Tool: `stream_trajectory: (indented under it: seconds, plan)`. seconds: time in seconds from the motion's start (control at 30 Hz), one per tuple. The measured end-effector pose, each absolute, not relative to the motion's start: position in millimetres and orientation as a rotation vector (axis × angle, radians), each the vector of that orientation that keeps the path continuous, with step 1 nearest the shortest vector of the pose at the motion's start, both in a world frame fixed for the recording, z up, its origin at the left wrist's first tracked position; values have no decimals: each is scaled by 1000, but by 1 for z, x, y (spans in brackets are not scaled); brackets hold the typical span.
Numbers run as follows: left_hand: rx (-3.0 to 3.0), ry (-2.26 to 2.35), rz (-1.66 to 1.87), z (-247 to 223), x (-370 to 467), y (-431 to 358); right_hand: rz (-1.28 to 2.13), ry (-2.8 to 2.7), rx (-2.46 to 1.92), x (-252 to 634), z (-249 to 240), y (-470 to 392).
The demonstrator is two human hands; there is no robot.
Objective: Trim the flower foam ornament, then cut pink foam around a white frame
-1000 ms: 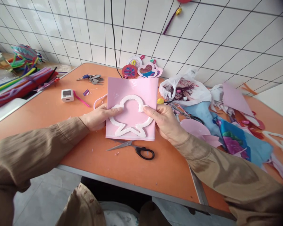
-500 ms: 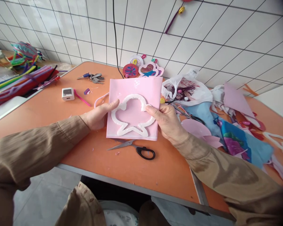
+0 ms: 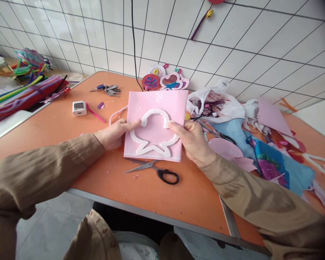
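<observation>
A pink sheet (image 3: 157,99) is held up above the orange table, with a white cloud-and-star outline (image 3: 157,112) lying on its face. My left hand (image 3: 113,133) grips the sheet's left side, its thumb pressing on the outline's upper left lobe and the fingers hidden behind. On the right edge, my right hand (image 3: 193,139) pinches sheet and outline together, thumb on the outline's right part. Just below the sheet, open-bladed scissors (image 3: 162,173) with black handles lie on the table.
Keys (image 3: 111,89), a white charger (image 3: 79,108) and a pink strip are at the back left. Pipe cleaners (image 3: 29,95) fill the far left. Finished ornaments (image 3: 170,81) stand by the wall. On the right lie a plastic bag (image 3: 230,108), blue fabric (image 3: 273,162) and pink scraps.
My left thumb has moved right, further over the outline's upper left lobe. The sheet has shifted very slightly to the right. My right hand keeps its grip.
</observation>
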State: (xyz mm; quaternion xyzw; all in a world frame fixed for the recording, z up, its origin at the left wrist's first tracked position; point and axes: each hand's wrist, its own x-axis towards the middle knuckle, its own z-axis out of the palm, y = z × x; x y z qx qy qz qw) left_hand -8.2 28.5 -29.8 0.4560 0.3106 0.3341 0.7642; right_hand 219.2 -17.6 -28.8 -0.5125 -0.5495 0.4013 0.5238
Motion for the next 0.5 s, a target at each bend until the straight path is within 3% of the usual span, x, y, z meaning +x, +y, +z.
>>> stream_trajectory:
  seconds: [0.5]
  plan:
    - [999, 721, 830, -26, -3, 24, 1152, -1071, -1182, 211, -25, -21]
